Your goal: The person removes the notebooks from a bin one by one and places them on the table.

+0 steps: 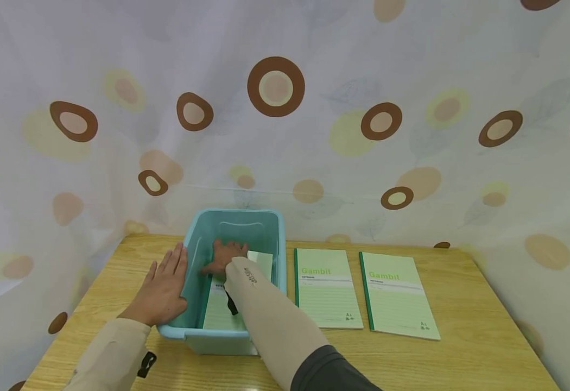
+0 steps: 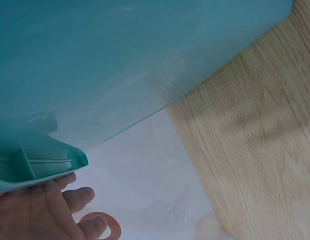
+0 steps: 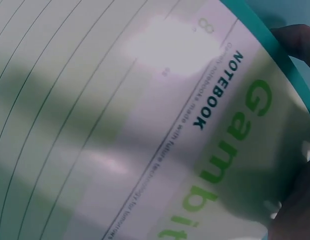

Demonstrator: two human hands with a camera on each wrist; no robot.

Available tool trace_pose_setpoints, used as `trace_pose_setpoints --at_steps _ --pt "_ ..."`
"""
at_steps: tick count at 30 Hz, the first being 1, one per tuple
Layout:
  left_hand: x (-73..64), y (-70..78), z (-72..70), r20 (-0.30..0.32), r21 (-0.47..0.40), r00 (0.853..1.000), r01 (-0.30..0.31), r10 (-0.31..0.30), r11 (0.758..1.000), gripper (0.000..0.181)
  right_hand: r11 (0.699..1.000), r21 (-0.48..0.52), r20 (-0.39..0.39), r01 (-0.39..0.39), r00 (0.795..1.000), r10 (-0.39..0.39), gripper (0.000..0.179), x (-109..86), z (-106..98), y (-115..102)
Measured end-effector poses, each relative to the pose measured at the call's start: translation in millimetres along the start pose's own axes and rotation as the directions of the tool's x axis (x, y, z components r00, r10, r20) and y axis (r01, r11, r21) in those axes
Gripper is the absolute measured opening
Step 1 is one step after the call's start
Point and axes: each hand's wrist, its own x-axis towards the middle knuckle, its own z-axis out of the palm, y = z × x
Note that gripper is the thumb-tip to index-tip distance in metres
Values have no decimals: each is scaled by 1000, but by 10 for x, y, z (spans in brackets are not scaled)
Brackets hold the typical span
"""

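A light-blue plastic bin [image 1: 235,334] stands on the table with a pale green notebook [image 1: 223,320] lying inside it. My right hand [image 1: 225,255] reaches into the bin, fingers spread over the far end of this notebook. In the right wrist view, its thumb [image 3: 299,40] lies along the dark green spine, and the notebook's cover [image 3: 145,140] reads "Gambit" and "NOTEBOOK". The right sleeve hides part of the notebook. My left hand [image 1: 160,288] rests with straight fingers against the bin's left rim; the left wrist view shows those fingers [image 2: 77,197] just under the rim.
Right of the bin, a green notebook [image 1: 329,296] lies flat on the wooden table [image 1: 490,347], and a second notebook [image 1: 402,304] lies beside it, slightly turned. A patterned cloth [image 1: 334,179] hangs behind the table and along both sides.
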Motion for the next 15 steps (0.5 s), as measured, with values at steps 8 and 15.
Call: trace_pose_setpoints --at_steps 8,15 --pt "0 0 3 -8 9 1000 -4 4 1000 87 1000 -2 -48 -2 999 2 69 -12 -23 -5" --pt "8 5 3 -7 17 1000 0 0 1000 88 1000 -15 -54 -10 998 9 67 -11 -40 -13"
